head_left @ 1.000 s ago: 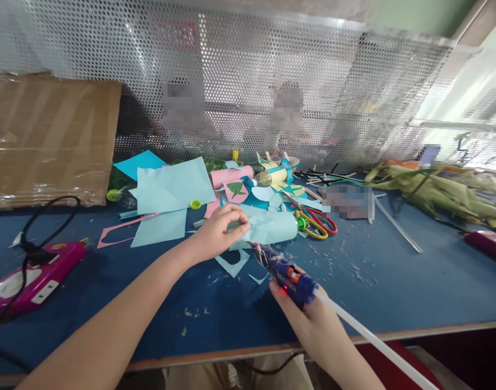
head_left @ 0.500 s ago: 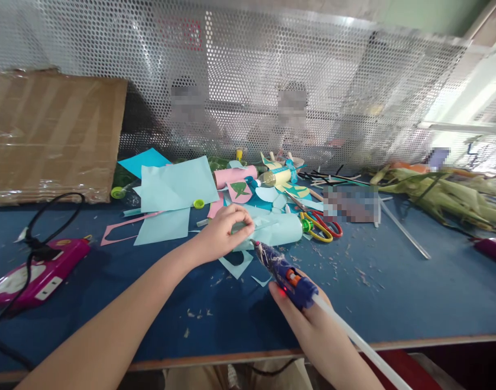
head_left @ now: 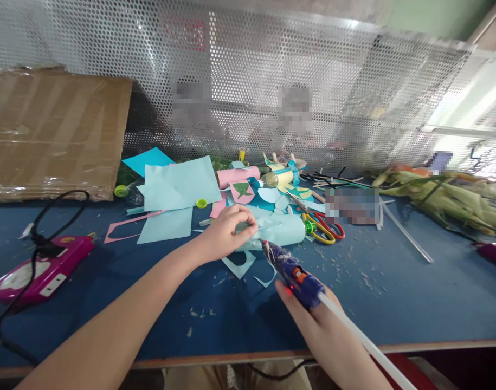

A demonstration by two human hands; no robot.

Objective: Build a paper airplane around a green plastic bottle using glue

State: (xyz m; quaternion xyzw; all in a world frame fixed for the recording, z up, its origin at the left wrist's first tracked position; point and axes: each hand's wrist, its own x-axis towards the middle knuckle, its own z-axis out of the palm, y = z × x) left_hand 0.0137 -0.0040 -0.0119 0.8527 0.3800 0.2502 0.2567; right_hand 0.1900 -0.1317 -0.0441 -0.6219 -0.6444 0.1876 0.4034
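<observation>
A plastic bottle wrapped in light blue paper [head_left: 286, 229] lies on its side, its green cap [head_left: 309, 226] facing right. Over its left part my left hand [head_left: 231, 232] is closed, thumb and fingertips pinched on the light blue paper; the exact contact is partly hidden. My right hand [head_left: 313, 319] grips a dark blue hot glue gun [head_left: 290, 271] with a long white glue stick [head_left: 365, 341] in its back. The gun's nozzle points at the bottle, close to my left fingertips. Scissors [head_left: 336, 227] with red and yellow handles lie beside the cap.
Light blue sheets [head_left: 180, 184], a pink-wrapped bottle [head_left: 237, 176] and a yellow-wrapped bottle [head_left: 278, 177] lie behind my hands. Cardboard [head_left: 56, 135] leans against the perforated metal screen [head_left: 248, 65]. A magenta power strip [head_left: 64, 265] with a black cable sits left. Corn husks [head_left: 430, 195] lie right.
The glue gun and my right hand have shifted slightly to the right, and the nozzle is a little farther from my left fingertips. The left hand keeps its pinch; the whole view shifts slightly.
</observation>
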